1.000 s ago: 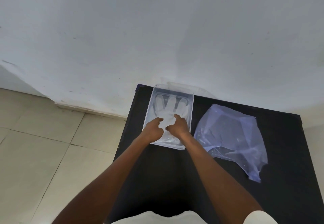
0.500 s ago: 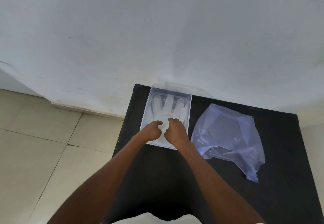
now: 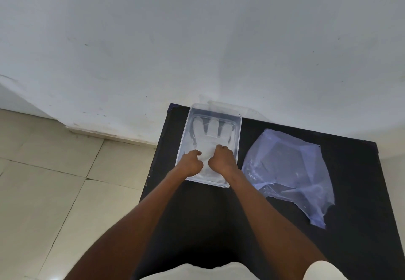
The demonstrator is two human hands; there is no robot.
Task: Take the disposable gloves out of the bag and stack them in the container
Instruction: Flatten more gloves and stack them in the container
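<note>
Inside container (image 3: 238, 133) — translucent glove (image 3: 210, 139), flat.

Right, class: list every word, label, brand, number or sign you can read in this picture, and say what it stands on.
None can be read.
Container: clear plastic, no label showing.
Gloves: plain, no print.
Bag: translucent, no legible marking.
Table, wall and floor: no text or signs.
</note>
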